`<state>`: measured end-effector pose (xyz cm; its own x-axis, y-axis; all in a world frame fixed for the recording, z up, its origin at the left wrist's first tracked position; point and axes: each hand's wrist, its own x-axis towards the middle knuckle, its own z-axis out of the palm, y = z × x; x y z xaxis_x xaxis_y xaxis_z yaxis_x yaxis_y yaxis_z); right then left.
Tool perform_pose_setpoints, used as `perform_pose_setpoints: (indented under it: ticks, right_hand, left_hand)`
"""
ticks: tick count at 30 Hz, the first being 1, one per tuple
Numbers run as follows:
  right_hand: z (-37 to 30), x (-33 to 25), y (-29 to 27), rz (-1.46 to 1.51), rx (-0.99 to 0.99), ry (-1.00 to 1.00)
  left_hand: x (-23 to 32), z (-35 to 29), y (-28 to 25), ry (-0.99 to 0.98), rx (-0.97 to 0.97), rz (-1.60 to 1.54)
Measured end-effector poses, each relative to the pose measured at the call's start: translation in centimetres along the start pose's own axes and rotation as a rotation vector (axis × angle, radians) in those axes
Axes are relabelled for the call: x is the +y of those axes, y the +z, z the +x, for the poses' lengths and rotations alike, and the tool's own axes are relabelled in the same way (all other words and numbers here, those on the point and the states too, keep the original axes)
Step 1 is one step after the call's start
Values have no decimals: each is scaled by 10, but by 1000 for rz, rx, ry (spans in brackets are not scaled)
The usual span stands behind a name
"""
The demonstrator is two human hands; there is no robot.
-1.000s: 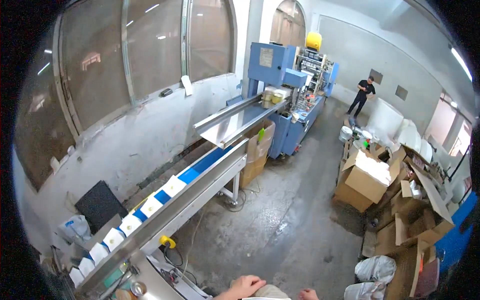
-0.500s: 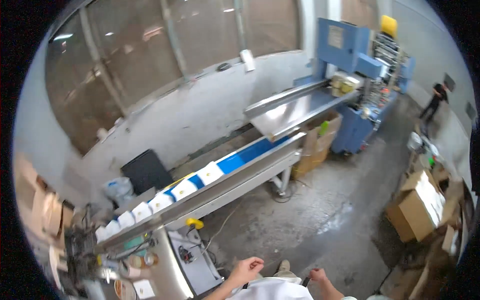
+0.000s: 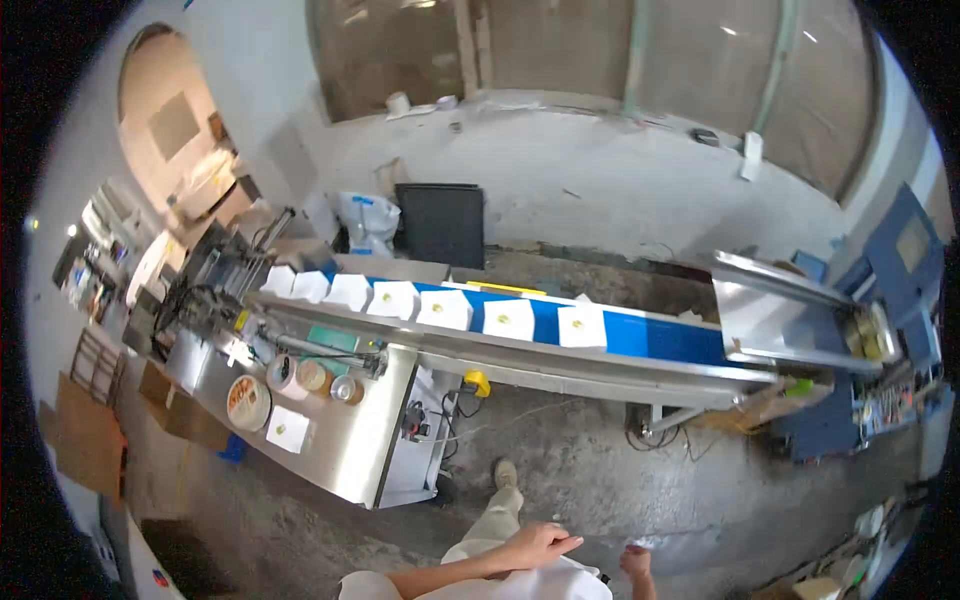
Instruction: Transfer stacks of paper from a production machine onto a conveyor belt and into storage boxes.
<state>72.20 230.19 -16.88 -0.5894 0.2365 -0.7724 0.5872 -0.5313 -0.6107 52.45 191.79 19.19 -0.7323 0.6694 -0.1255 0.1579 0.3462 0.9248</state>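
Observation:
My left hand (image 3: 540, 546) is at the lower middle, in front of my body and beside my white clothing. Its fingers point right, loosely bent and a little apart, and nothing shows in it. To its right hangs my right hand (image 3: 635, 561), its fingers curled in with nothing visible in them. Both hands are apart from every object. Ahead, a conveyor with a blue belt (image 3: 655, 338) carries a row of white paper packets (image 3: 505, 320), several with a small yellow-green mark. Nearest my left hand is the end of a steel table (image 3: 350, 470).
On the table are a round tub (image 3: 248, 403), tape rolls (image 3: 284, 375) and a white packet (image 3: 288, 429). A yellow object (image 3: 477, 382) hangs below the conveyor with cables. A steel chute (image 3: 775, 315) leads to a blue machine (image 3: 900, 270) at right. My shoe (image 3: 506, 473) is on the concrete floor.
The view has swung left, bringing the table and conveyor toward the middle and the blue machine to the right edge. My left hand's fingers reach further right; my right hand remains low and curled.

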Motion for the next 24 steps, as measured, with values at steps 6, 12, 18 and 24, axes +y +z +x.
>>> perform_pose_setpoints:
  ticks: [6,12,18,24]
  right_hand:
    - [-5,-48,111,-1186,-122,-168]
    - [24,-120,163,-796,-102,35]
    - [20,-192,278,-710,-18,34]
    - [73,-209,302,-839,-225,108]
  left_hand:
    - [-31,49,-79,-124,64,-83]
    - [-69,93,-159,-29,230,-140]
    - [-77,95,-224,-115,352,-188]
    - [-85,86,-235,-198,397,-139]
